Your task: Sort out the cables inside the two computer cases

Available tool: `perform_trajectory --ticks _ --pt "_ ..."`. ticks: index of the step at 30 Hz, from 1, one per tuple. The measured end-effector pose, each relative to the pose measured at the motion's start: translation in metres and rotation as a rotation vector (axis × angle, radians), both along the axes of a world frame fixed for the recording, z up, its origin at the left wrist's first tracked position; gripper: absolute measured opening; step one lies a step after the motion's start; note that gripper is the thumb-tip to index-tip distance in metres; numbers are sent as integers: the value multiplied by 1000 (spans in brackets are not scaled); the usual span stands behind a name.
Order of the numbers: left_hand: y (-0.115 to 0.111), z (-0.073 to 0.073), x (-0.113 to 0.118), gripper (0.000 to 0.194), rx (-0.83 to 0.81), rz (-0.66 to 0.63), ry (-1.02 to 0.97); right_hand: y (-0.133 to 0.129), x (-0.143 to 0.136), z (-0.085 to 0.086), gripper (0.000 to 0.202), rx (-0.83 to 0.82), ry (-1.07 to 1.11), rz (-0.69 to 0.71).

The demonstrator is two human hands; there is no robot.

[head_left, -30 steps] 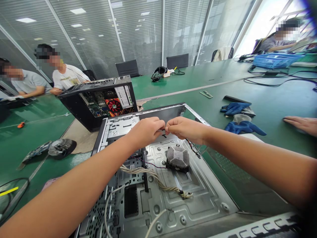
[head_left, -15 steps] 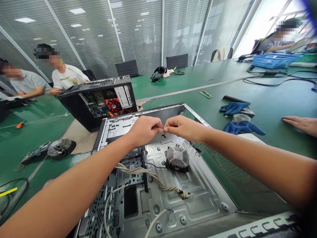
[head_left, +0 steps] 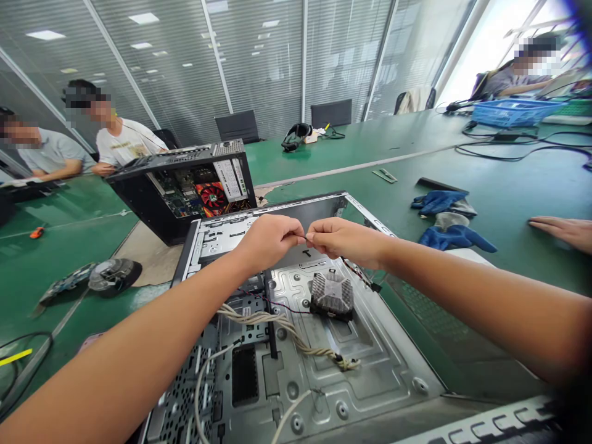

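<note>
Above an open computer case, my left hand and my right hand meet with pinched fingertips. A thin dark strand, apparently a cable, shows between them; most of it is hidden by the fingers. Below my right hand, a thin cable with dark and reddish wires ends in a black connector near the case's right edge. Inside the case, a finned heatsink lies on the metal floor, with a thin wire running left from it. Twisted beige cables cross the case nearer to me.
A second computer tower with a red fan stands behind on the left. Blue-grey gloves lie to the right, near another person's hand. A blue basket and black cables are farther back. Loose parts lie left.
The thin cable and its black connector below my right hand show more and sit farther out to the right. Both hands stay pinched in nearly the same place.
</note>
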State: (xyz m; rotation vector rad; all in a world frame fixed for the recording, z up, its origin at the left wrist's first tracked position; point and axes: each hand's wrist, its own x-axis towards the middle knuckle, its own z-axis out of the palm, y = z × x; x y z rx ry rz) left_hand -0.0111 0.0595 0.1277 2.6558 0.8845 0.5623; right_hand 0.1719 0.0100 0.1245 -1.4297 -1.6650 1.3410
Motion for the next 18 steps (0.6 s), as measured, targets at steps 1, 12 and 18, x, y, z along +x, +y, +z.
perform_trajectory --ticks 1,12,18 --pt "0 0 0 13 -3 -2 2 0 1 -1 16 20 -12 -3" --pt "-4 3 2 12 -145 46 -36 0 3 1 12 204 -124 11" --pt "-3 2 0 9 -74 -18 -39 -2 -1 4 14 -87 89 -4"
